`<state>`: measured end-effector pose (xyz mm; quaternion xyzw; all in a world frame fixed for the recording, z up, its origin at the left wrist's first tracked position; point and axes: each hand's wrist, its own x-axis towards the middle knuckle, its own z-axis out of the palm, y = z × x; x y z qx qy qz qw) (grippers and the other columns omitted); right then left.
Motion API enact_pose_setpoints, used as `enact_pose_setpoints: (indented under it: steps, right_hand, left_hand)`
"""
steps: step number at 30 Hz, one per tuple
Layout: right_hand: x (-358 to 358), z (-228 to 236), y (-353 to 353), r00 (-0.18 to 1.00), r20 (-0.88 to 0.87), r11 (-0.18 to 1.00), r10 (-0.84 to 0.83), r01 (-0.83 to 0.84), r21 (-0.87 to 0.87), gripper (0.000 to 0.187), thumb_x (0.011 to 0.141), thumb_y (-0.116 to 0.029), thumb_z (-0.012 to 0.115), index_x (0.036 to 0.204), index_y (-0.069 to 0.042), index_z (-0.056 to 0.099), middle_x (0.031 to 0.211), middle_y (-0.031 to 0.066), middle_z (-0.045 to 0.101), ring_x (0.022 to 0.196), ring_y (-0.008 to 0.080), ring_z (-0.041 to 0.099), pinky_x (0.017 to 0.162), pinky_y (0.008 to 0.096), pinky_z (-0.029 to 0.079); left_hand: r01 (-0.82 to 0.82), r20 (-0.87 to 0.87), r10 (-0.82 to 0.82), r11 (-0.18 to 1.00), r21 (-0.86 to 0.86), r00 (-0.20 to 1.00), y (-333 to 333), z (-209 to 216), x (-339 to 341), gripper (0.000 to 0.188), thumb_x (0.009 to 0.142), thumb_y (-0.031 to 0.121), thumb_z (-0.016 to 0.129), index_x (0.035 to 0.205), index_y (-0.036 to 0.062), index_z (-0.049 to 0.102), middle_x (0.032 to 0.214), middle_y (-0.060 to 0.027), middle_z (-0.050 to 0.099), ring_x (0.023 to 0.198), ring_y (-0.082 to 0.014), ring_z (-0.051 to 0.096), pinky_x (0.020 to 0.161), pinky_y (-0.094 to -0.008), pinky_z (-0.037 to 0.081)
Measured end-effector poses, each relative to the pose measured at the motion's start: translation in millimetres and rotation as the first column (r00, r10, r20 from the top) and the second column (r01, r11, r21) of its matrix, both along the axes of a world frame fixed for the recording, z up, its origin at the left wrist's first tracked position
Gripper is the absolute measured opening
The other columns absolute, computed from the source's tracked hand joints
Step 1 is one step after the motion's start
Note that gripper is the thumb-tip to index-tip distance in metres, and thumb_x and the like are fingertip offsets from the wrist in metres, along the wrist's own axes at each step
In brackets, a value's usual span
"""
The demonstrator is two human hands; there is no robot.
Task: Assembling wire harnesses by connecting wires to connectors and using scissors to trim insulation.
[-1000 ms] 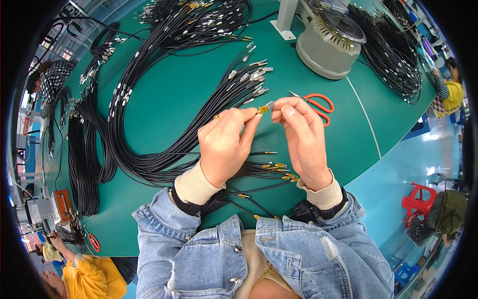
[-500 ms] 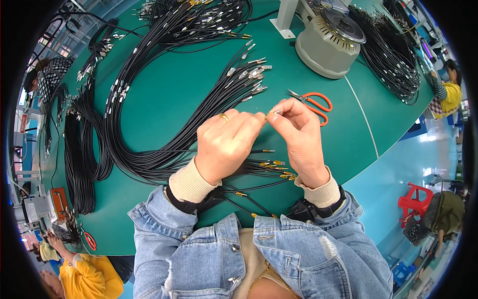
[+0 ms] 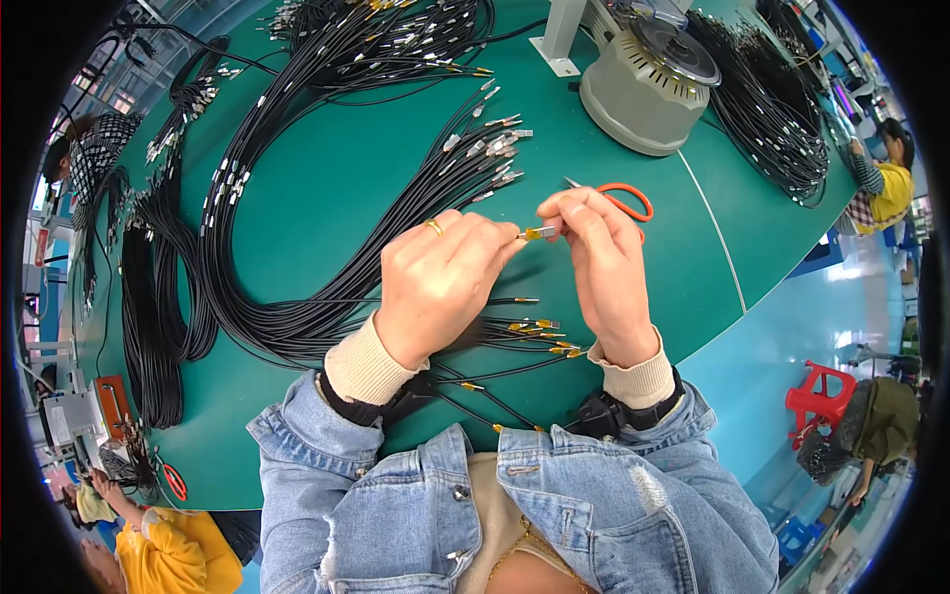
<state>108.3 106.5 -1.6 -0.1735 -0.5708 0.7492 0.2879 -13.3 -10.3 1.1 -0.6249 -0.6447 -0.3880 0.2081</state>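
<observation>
My left hand (image 3: 435, 287), a ring on one finger, is closed in a pinch on a black cable's end. Past its fingertips sticks out a silver connector (image 3: 546, 232) with yellow tape at its base. My right hand (image 3: 609, 267) is at the connector's tip, thumb and fingers drawn together. Whether they touch the tip or hold something small is hidden. Below my hands lie several cable ends with yellow-wrapped connectors (image 3: 539, 325). Behind the right hand are orange-handled scissors (image 3: 633, 193), partly covered by its fingers.
A large bundle of black cables (image 3: 223, 247) curves over the green table (image 3: 633, 317), its silver connectors (image 3: 495, 144) toward the middle. A grey round machine (image 3: 643, 99) stands at the back, with more cables (image 3: 762, 119) beside it. People sit nearby; a red stool (image 3: 819, 396) is at right.
My right fingers have shifted off the connector's side to its tip, so the silver connector and yellow tape now show. My left hand keeps its pinch.
</observation>
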Motion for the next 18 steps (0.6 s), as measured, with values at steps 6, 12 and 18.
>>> enact_pose_setpoints:
  steps: [6, 12, 18]
  right_hand:
    - [1.5, 1.4, -1.8, 0.999, 0.031, 0.999, 0.013, -0.014, 0.033, 0.013, 0.089, -0.009, 0.052, 0.092, 0.002, 0.059, 0.09, 0.0038, 0.058, 0.085, 0.0113, 0.05, 0.079, 0.0259, 0.04]
    - [1.1, 0.4, 1.3, 0.995, -0.003, 0.973, 0.104, -0.102, 0.206, 0.011, 0.085, -0.003, 0.058, 0.094, 0.002, 0.059, 0.094, 0.0054, 0.057, 0.088, 0.0129, 0.051, 0.08, 0.0263, 0.041]
    - [2.0, -4.3, 7.7, 0.998, -0.008, 0.862, 0.059, -0.047, 0.505, 0.012, 0.08, -0.006, 0.065, 0.089, -0.001, 0.06, 0.092, 0.0067, 0.057, 0.088, 0.017, 0.054, 0.082, 0.0287, 0.042]
  left_hand:
    - [0.001, 0.088, 0.005, 0.998, -0.066, 0.996, -2.8, 5.1, 2.3, 0.017, 0.067, 0.002, 0.073, 0.077, 0.0041, 0.06, 0.07, -0.0054, 0.063, 0.061, -0.02, 0.061, 0.051, -0.0282, 0.046]
    - [-0.01, 0.073, 0.016, 0.996, -0.088, 0.997, -3.6, 6.4, 1.8, 0.017, 0.067, 0.001, 0.073, 0.077, 0.0041, 0.06, 0.069, -0.0058, 0.062, 0.06, -0.0201, 0.061, 0.051, -0.0283, 0.046]
    - [-0.015, 0.037, 0.017, 0.999, -0.044, 0.999, -0.3, -0.4, 0.6, 0.015, 0.07, 0.008, 0.071, 0.076, 0.0072, 0.058, 0.065, -0.0019, 0.055, 0.056, -0.0172, 0.055, 0.048, -0.0279, 0.044]
